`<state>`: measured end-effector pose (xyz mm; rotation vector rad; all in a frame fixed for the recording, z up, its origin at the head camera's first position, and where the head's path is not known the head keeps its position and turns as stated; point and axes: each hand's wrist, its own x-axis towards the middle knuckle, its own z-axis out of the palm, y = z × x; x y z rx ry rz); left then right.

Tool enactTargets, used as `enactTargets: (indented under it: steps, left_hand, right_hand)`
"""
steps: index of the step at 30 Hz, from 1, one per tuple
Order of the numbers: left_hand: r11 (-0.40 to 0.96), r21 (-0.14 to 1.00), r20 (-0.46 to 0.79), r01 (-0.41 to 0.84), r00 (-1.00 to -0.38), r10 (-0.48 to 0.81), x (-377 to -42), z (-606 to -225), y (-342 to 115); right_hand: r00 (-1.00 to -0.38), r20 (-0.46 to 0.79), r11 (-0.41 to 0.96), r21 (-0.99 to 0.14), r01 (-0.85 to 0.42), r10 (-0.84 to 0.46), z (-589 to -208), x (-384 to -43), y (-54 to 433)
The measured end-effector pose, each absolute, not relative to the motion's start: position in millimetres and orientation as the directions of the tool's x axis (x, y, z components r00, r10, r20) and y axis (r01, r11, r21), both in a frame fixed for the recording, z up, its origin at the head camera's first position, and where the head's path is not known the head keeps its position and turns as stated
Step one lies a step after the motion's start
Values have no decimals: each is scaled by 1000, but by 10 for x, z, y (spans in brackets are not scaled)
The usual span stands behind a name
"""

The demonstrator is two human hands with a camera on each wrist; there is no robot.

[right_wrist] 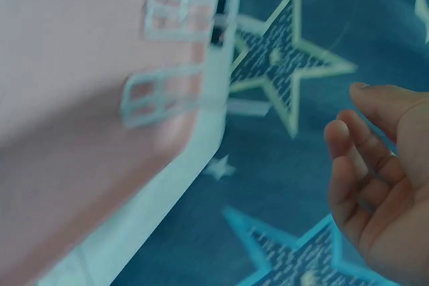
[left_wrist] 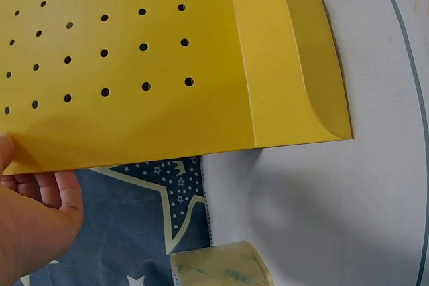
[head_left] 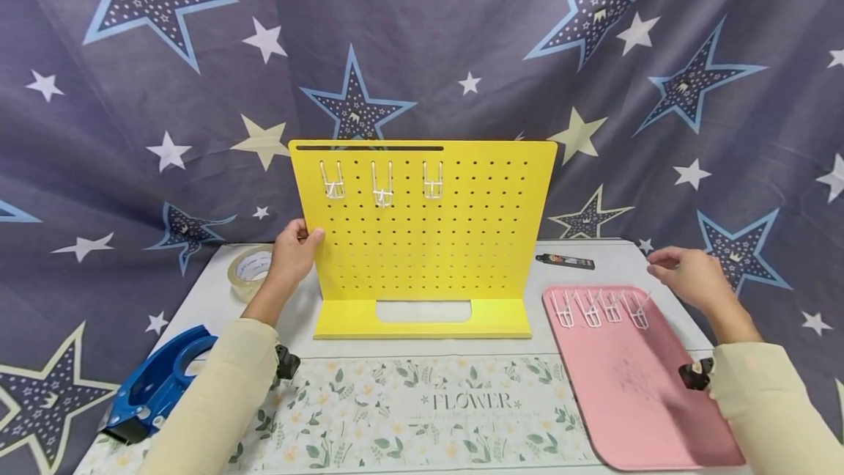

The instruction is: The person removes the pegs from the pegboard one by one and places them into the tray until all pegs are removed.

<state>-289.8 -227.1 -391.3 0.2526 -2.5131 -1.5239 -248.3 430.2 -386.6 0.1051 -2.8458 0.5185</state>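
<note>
Currently, the left hand [head_left: 292,256] pinches the board [head_left: 417,226] by its left edge. The right hand [head_left: 692,275], loosely curled and empty, hovers near the tray [head_left: 593,365] of hooks [head_left: 592,311].

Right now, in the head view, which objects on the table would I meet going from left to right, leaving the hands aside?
Blue tape dispenser → roll of clear tape → yellow pegboard → pink tray.

Pegboard [head_left: 478,227] is standing mid-frame before the curtain [head_left: 409,13], three hooks [head_left: 382,198] hanging up top; tape dispenser [head_left: 153,380] is sitting lower left, tray [head_left: 623,424] is lying lower right, four more hooks [head_left: 592,316] resting on its far end.
</note>
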Motion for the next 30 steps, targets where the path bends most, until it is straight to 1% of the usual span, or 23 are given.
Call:
enactTargets:
  steps: [2,6,11,20,25,27,30]
  left_hand:
    - [459,888,77,-45,-966,-245,-2901,-3909,-2269]
    - [451,891,75,-46,-966,-246,-2897,-3900,-2265]
    - [443,895,72,-48,-966,-249,-2880,-3889,-2270]
    - [447,894,77,-39,-968,-240,-2894,-3899,-2274]
    - [446,894,73,-47,-966,-247,-2883,-3889,-2269]
    - [443,895,69,-50,-966,-248,-2880,-3885,-2260]
    - [438,898,63,-52,-968,-245,-2870,-3885,-2252]
  right_hand:
    - [-958,283,924,-355,-140,-37,-3797,-2500,4172]
    - [-932,357,918,-347,-191,-58,-3634,-2540,3887]
    - [-904,424,896,-381,-229,-51,-3454,-2566,3499]
    - [-839,540,837,-429,-339,-63,-3365,-2645,2761]
    - [-770,633,788,-433,-439,-81,-3330,-2713,2361]
    - [-733,672,771,-411,-486,-104,-3305,-2740,2208]
    - [-697,705,751,-389,-534,-131,-3258,-2774,1987]
